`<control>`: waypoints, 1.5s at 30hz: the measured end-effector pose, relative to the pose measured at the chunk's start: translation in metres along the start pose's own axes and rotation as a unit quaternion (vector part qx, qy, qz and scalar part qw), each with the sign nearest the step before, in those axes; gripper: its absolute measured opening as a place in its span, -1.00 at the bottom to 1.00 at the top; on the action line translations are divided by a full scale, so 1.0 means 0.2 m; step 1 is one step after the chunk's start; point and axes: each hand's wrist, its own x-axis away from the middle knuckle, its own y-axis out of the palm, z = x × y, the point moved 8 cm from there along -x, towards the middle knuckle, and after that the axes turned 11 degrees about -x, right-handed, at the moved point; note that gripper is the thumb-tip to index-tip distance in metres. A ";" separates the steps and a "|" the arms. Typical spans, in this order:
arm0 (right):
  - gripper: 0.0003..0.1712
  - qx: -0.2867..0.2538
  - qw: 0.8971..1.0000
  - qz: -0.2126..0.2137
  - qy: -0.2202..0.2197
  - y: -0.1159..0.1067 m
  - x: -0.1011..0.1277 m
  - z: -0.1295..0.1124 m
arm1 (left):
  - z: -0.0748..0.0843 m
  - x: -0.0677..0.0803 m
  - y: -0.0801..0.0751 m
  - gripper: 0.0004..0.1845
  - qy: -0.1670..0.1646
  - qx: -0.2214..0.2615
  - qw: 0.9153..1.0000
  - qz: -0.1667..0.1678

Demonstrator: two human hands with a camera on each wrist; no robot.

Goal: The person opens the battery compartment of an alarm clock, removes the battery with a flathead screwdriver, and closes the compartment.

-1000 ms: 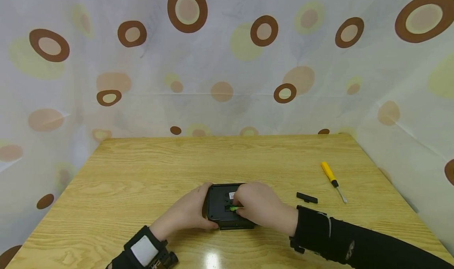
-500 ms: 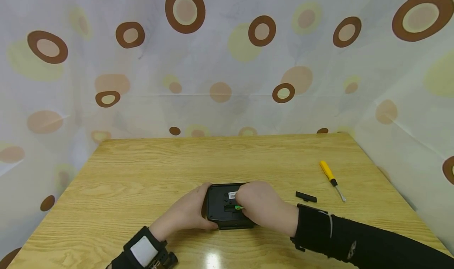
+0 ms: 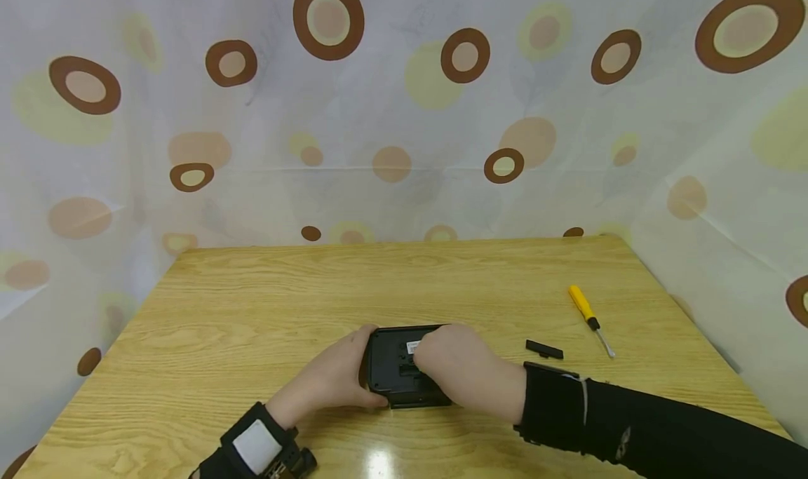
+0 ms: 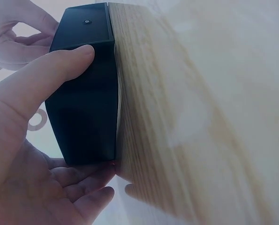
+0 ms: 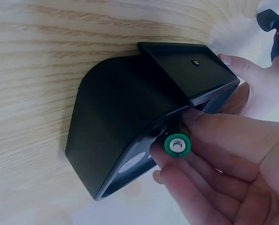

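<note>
While the left hand (image 3: 334, 381) curls fingers and thumb round the 9 o'clock side of a boxy, smooth black plastic device (image 3: 386, 367) on the wood-grained table (image 3: 265, 289), the right hand (image 3: 463, 367) pinches a green-rimmed, silver-ended cylindrical battery (image 5: 177, 145) near its labelled face. The white label's (image 3: 413, 347) print is too small to read. Towards 3 o'clock lie a black plastic strip (image 3: 544, 349) and a yellow-handled metal screwdriver (image 3: 582, 304).

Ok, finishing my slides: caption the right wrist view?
A right hand pinches a green-ended battery by a black device.
</note>
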 end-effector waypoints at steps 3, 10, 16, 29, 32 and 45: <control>-0.73 -0.014 1.000 0.007 -0.010 -0.01 0.01 0.01 | 0.00 0.00 0.00 0.22 0.002 -0.002 1.000 0.003; -0.67 -0.038 0.999 0.033 -0.014 -0.03 0.03 0.03 | 0.00 0.00 0.00 0.23 0.004 -0.001 1.000 0.006; -0.67 -0.058 0.998 0.022 -0.001 -0.04 0.05 0.05 | 0.00 0.00 0.00 0.23 0.005 0.004 1.000 0.006; -0.75 -0.074 0.996 0.057 0.013 -0.13 0.06 0.13 | 0.00 0.00 0.00 0.23 0.009 0.001 1.000 0.008; -0.74 -0.067 0.996 0.058 0.026 -0.16 0.06 0.14 | 0.00 -0.01 0.00 0.23 0.008 0.000 1.000 0.008; -0.75 -0.085 0.992 0.072 0.056 -0.15 0.08 0.21 | 0.00 -0.01 -0.01 0.25 0.000 -0.003 1.000 0.002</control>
